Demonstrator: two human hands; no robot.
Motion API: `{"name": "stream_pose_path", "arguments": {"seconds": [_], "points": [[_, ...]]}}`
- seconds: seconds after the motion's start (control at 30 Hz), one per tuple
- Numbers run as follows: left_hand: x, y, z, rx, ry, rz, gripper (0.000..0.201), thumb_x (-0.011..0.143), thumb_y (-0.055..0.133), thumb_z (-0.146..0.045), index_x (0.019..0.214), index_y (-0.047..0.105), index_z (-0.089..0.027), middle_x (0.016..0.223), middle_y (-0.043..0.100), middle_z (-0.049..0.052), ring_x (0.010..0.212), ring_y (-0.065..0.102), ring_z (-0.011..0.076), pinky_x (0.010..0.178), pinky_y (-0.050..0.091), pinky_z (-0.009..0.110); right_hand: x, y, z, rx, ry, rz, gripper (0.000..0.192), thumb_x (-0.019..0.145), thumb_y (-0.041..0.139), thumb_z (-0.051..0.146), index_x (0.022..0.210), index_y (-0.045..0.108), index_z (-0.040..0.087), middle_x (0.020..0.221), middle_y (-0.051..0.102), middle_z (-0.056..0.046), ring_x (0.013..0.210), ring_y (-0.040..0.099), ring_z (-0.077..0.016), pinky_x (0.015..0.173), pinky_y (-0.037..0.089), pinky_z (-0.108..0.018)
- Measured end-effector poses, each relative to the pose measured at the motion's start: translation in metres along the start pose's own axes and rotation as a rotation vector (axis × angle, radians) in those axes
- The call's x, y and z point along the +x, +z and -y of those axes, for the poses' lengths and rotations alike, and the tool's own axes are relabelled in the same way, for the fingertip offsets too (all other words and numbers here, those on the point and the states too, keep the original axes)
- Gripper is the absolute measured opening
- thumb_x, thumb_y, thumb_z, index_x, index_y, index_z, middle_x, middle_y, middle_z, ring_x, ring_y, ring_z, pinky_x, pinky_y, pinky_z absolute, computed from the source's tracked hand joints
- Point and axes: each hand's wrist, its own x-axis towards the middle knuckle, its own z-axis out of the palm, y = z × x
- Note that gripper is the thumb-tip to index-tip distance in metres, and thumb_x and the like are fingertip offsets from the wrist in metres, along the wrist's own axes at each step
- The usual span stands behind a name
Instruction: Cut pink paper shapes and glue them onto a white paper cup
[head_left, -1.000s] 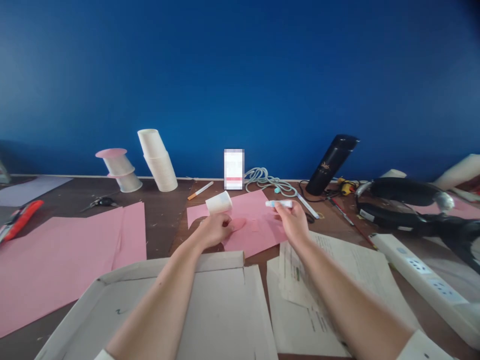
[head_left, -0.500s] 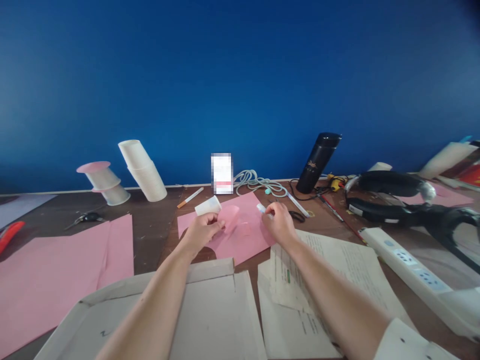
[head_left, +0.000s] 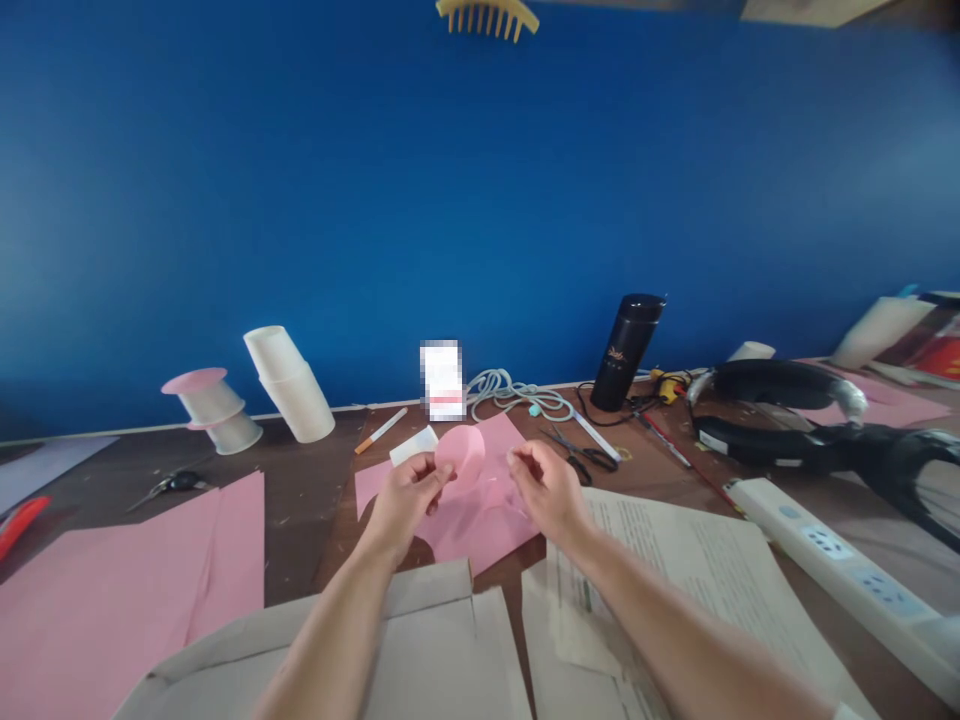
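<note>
Nearest, a pale cardboard tray [head_left: 450, 655] and printed sheets [head_left: 690, 560] lie on the desk [head_left: 307, 500]; the sheets carry lines of print too small to read. Beyond them, the left hand [head_left: 401, 500] grips the edge of 1 pink disc [head_left: 459, 448] between thumb and fingers. The disc is tilted up above the pink sheet [head_left: 461, 535]; 1.0 s ago it lay lower and flatter beside the same hand. The right hand [head_left: 551, 488] is narrowed to a pinch, with 1 small whitish item [head_left: 511, 456] at the fingertips. In the earlier frame this hand displayed a white tube lengthwise; whether the item is that tube cannot be told.

The scissors [head_left: 581, 458], mostly covered earlier, now show beside the right hand. Just behind the left hand, 1 white paper cup [head_left: 412, 447] lies on its side. Farther back, the black bottle [head_left: 624, 360] bears a script logo, not legible; the display of the upright screen [head_left: 442, 375] is pixelated. At the top, a yellow comb-shaped object [head_left: 487, 17] has entered the view.
</note>
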Motion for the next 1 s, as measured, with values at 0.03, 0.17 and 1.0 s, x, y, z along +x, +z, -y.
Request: {"name": "stream_pose_path", "arguments": {"seconds": [0.03, 0.17, 1.0], "points": [[-0.002, 0.002, -0.002, 0.11, 0.063, -0.059, 0.03, 0.079, 0.052, -0.047, 0.079, 0.06, -0.018, 0.06, 0.05, -0.002, 0.053, 0.044, 0.0106, 0.052, 0.034, 0.023, -0.003, 0.003, 0.005, 0.098, 0.055, 0.055, 0.022, 0.085, 0.049, 0.04, 0.083, 0.058, 0.021, 0.07, 0.063, -0.002, 0.062, 0.058, -0.0156, 0.057, 0.044, -0.027], [-0.012, 0.012, -0.007, 0.536, 0.426, -0.29, 0.02, 0.085, 0.048, -0.034, 0.085, 0.061, -0.019, 0.081, 0.059, 0.004, 0.072, 0.053, 0.016, 0.063, 0.041, 0.027, -0.012, 0.011, 0.022, 0.492, 0.312, 0.29, 0.037, 0.082, 0.05, 0.052, 0.087, 0.062, 0.017, 0.082, 0.066, -0.006, 0.066, 0.061, -0.0161, 0.049, 0.044, -0.024], [-0.008, 0.011, -0.009, -0.004, 0.12, -0.077, 0.039, 0.078, 0.056, -0.045, 0.104, 0.062, -0.016, 0.095, 0.064, 0.007, 0.083, 0.059, 0.0186, 0.071, 0.046, 0.028, -0.009, -0.004, 0.022, 0.39, 0.276, 0.286, 0.007, 0.071, 0.054, 0.022, 0.067, 0.056, 0.017, 0.067, 0.056, 0.002, 0.063, 0.051, -0.0118, 0.054, 0.036, -0.022]]}}
